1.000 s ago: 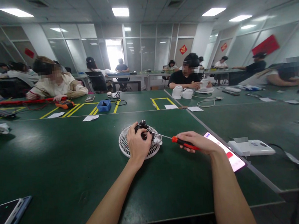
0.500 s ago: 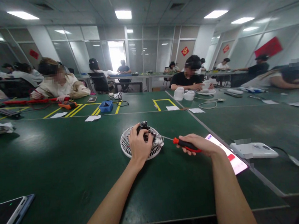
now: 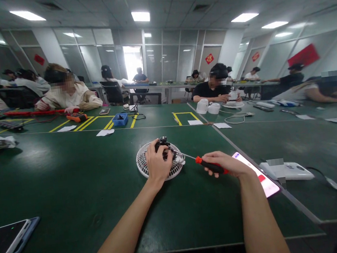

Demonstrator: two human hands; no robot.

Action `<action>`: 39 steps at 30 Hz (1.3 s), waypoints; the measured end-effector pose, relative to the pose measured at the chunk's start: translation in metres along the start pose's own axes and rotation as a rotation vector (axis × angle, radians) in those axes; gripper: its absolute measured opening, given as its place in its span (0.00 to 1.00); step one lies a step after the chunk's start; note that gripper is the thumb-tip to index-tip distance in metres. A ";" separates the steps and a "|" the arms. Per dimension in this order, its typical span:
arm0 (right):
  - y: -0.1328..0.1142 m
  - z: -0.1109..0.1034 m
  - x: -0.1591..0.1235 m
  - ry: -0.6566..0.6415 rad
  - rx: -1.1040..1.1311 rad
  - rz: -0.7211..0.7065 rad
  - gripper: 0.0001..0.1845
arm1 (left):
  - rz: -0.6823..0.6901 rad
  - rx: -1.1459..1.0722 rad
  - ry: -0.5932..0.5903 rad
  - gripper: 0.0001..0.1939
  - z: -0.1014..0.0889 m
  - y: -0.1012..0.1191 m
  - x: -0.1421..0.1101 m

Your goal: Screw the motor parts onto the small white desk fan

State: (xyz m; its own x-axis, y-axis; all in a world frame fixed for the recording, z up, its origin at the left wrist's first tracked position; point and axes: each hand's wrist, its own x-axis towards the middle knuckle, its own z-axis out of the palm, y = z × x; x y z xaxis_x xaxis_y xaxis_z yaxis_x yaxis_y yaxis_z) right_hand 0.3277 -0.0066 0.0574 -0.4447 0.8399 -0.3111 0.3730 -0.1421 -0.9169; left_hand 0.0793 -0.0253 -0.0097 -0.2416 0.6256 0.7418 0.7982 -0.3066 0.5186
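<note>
A round white fan grille (image 3: pixel 143 168) lies on the green table in front of me. On top of it sits a black fan motor assembly (image 3: pixel 162 143) with small white parts at its right side. My left hand (image 3: pixel 158 162) is closed around the black assembly, thumb and fingers gripping it. In my right hand (image 3: pixel 225 162) is a screwdriver (image 3: pixel 211 165) with a red and black handle, its shaft pointing left. The screwdriver's tip reaches the right side of the assembly; the exact contact point is too small to make out.
A lit phone (image 3: pixel 257 175) lies by my right forearm, with a white device (image 3: pixel 292 170) and cable beyond it. Another phone (image 3: pixel 8 242) is at the near left. Farther back are a blue bin (image 3: pixel 120 120), white cups (image 3: pixel 202 106) and several seated people.
Both hands keep the same hold on the motor assembly and screwdriver. The right hand's fingers shift slightly on the handle, and the whole view moves a little.
</note>
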 end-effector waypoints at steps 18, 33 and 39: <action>0.004 -0.008 0.003 0.095 -0.001 -0.072 0.23 | -0.003 0.016 -0.005 0.05 -0.003 0.002 0.001; 0.008 -0.006 0.010 0.112 0.051 -0.033 0.23 | 0.028 -0.017 0.022 0.04 -0.006 -0.005 0.001; 0.006 -0.004 0.006 0.066 0.059 -0.005 0.23 | 0.053 -0.055 0.020 0.08 -0.012 -0.012 0.009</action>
State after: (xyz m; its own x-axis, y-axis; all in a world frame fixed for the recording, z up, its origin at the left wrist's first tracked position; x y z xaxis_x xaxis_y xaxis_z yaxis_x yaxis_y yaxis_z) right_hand 0.3304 0.0002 0.0513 -0.3914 0.8730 -0.2911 0.3217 -0.1666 -0.9321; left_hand 0.0609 -0.0251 -0.0040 -0.2114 0.5930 0.7769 0.7788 -0.3781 0.5005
